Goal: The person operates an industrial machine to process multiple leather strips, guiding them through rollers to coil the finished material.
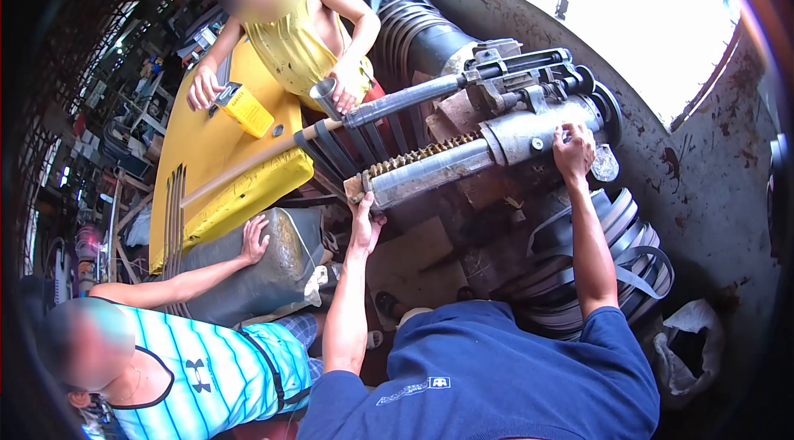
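Note:
Before me is a worn metal machine (pixel 538 134) with a grey cylindrical housing, a coarse brass-coloured screw (pixel 426 155) and a dark wheel at its right end. My left hand (pixel 365 229) is closed round the left end of the machine's long bar, below the end block; some fingers are hidden under it. My right hand (pixel 574 152) lies against the housing near the wheel, its fingers bent over the metal. Behind the bar, a long pole (pixel 248 171) slants from the yellow panel up to a grey tube (pixel 405 101) beside the machine.
A person in a yellow top (pixel 285 47) holds a grey cup (pixel 323 93) near a yellow can (pixel 246 112) on the yellow panel (pixel 182 134). At left, another person's hand (pixel 255 240) rests on a dark wrapped bundle (pixel 248 262). Coiled strips (pixel 616 266) lie at right, by the wall (pixel 719 159).

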The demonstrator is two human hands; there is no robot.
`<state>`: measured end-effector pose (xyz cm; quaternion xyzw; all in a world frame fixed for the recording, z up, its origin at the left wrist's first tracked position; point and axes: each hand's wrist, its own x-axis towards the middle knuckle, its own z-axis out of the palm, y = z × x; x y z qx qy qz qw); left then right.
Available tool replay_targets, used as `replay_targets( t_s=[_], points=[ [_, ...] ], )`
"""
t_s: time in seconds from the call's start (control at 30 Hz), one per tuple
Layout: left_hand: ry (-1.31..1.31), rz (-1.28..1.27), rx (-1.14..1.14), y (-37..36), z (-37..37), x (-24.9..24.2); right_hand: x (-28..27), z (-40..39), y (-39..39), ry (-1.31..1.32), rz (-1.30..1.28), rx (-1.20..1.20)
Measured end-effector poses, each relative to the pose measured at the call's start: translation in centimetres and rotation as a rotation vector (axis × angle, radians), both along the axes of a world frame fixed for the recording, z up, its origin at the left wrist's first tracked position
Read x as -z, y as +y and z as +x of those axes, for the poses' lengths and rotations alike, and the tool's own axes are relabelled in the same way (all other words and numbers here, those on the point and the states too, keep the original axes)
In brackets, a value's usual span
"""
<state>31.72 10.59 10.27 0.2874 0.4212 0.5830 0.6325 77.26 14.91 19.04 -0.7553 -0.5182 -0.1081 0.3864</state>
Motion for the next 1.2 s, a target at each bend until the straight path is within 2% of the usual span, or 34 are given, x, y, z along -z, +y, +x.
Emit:
replay_targets(
  t_s=[0.27,0.63,0.83,1.2],
  points=[
    [-0.011,0.018,-0.006,-0.2,0.1,-0.2,-0.1,-0.2,-0.1,-0.057,0.06,0.013],
    [-0.014,0.066,-0.006,-0.7,0.4,-1.0,-0.3,-0.1,-0.1,-0.006,0.019,0.005],
    [-0.022,0.062,0.02,-0.3,-0.2,0.1,-0.4,-0.2,-0.2,-0.024,0.024,-0.003],
    [0.066,0.076,0.006,-0.3,-0.3,0.4,-0.3,-0.1,-0.1,-0.037,0.023,-0.017]
  ],
)
